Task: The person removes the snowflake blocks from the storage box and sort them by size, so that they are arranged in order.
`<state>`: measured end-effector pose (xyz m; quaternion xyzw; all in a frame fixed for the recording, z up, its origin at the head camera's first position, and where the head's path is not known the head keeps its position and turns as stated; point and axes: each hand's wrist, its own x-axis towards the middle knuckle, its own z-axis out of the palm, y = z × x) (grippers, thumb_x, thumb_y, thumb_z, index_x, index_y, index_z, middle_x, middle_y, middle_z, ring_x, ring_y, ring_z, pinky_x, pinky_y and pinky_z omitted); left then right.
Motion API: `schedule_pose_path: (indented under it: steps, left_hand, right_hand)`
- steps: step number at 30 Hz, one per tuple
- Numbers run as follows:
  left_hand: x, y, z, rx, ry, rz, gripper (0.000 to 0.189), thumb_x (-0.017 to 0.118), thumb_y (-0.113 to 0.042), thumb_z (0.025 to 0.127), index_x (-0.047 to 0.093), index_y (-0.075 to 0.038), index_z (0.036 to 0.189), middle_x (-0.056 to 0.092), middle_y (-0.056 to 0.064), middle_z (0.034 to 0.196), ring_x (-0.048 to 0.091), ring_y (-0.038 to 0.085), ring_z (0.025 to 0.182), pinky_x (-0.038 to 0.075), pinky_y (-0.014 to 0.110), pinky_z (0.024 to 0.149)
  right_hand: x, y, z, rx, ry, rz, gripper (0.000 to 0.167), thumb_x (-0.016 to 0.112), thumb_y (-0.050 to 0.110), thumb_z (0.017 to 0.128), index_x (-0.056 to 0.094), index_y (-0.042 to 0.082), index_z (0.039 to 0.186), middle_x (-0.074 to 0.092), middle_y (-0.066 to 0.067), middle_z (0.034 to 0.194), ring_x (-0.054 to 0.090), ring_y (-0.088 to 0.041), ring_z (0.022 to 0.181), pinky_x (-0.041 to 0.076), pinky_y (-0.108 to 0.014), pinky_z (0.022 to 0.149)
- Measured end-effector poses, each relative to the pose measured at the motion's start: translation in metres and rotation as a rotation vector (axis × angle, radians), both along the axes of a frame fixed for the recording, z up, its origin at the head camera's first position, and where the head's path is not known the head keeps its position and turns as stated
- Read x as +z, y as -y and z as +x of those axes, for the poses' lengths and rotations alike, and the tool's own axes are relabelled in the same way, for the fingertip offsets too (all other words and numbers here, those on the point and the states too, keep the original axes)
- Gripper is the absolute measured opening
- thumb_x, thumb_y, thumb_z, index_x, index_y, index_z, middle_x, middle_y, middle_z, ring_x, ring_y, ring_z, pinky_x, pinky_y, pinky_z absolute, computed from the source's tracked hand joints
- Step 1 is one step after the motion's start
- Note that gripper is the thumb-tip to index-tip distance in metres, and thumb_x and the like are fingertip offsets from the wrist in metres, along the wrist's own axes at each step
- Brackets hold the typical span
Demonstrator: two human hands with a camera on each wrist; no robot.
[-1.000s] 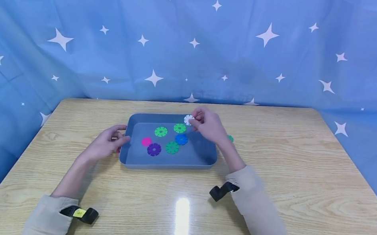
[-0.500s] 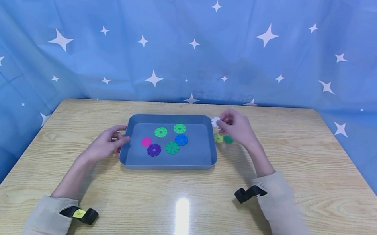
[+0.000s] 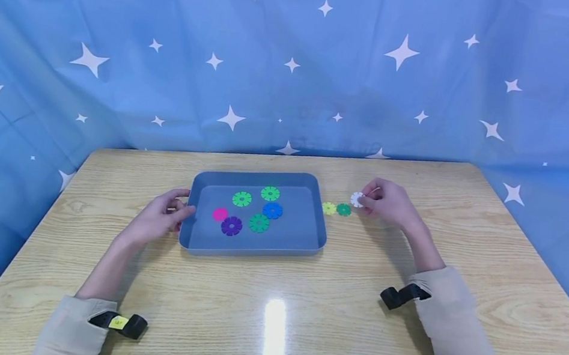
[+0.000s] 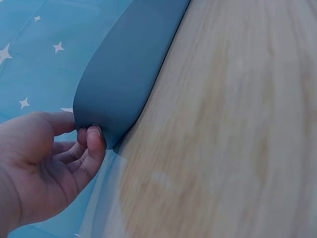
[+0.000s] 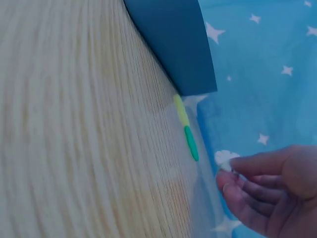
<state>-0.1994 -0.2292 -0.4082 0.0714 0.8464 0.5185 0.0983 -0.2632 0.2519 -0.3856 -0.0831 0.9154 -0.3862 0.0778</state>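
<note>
My left hand [image 3: 161,216] grips the left wall of a blue-grey tray [image 3: 252,253], thumb over the rim and fingers outside, as the left wrist view also shows. Between thumb and fingertips my right hand [image 3: 390,203] pinches a white notched disc [image 3: 356,199], held just above the table right of the tray. Close to it, a green notched disc [image 3: 343,210] and a yellow notched disc [image 3: 329,208] lie side by side against the tray's right wall. In the right wrist view the white disc [image 5: 225,157] is partly covered by the fingers.
Inside the tray lie several flat discs: two light green, a darker green disc [image 3: 258,223], a blue disc [image 3: 272,210], a purple disc [image 3: 231,226] and a pink disc [image 3: 220,214]. The wooden table [image 3: 221,314] ends at a blue star-patterned cloth [image 3: 256,64] behind.
My right hand has carried the white disc from over the tray's far side rightward, past the wall, to beside the green disc. The left hand keeps its place on the tray.
</note>
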Motion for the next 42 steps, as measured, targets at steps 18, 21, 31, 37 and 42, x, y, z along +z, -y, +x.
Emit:
schedule_pose_path:
  steps: [18,21,31,37,42]
  left_hand:
    - [0.0006,0.0003,0.0007,0.003,0.001,0.001,0.058,0.059,-0.017,0.104,0.034,0.006,0.151,0.056,0.018,0.094,0.056,0.019,0.066,0.050,0.029,0.059]
    - [0.0003,0.0004,0.0006,0.002,0.001,0.006,0.058,0.059,-0.017,0.104,0.034,0.006,0.152,0.056,0.017,0.094,0.056,0.019,0.066,0.050,0.030,0.060]
    - [0.0011,0.0003,0.0004,-0.002,0.003,0.001,0.059,0.059,-0.018,0.104,0.032,0.006,0.152,0.057,0.017,0.095,0.057,0.019,0.066,0.051,0.031,0.060]
    - [0.0013,0.0002,0.0007,-0.001,0.003,-0.005,0.059,0.058,-0.018,0.105,0.033,0.006,0.152,0.057,0.017,0.095,0.057,0.019,0.066,0.051,0.030,0.060]
    - [0.0010,0.0003,0.0006,-0.003,0.003,0.006,0.059,0.058,-0.018,0.105,0.032,0.006,0.152,0.057,0.017,0.094,0.056,0.019,0.065,0.050,0.030,0.059]
  right_hand:
    - [-0.0046,-0.0056,-0.0013,-0.035,0.078,0.128,0.021,0.067,0.015,0.098,0.062,-0.004,0.104,0.065,-0.013,0.087,0.063,-0.024,0.076,0.050,-0.032,0.064]
    - [-0.0048,-0.0048,-0.0010,-0.030,0.084,0.136,0.021,0.067,0.016,0.098,0.063,-0.004,0.105,0.065,-0.013,0.085,0.060,-0.025,0.076,0.047,-0.031,0.062]
    - [-0.0083,-0.0048,-0.0020,-0.029,0.077,0.139,0.024,0.069,0.018,0.097,0.064,-0.004,0.106,0.063,-0.011,0.083,0.058,-0.023,0.073,0.045,-0.031,0.062]
    - [-0.0082,-0.0049,-0.0022,-0.026,0.036,0.130,0.023,0.067,0.016,0.098,0.065,-0.004,0.109,0.066,-0.014,0.089,0.062,-0.024,0.076,0.047,-0.031,0.063]
    - [-0.0059,-0.0015,-0.0020,-0.008,-0.026,0.097,0.024,0.061,0.018,0.101,0.065,-0.003,0.112,0.067,-0.018,0.095,0.063,-0.028,0.079,0.048,-0.032,0.063]
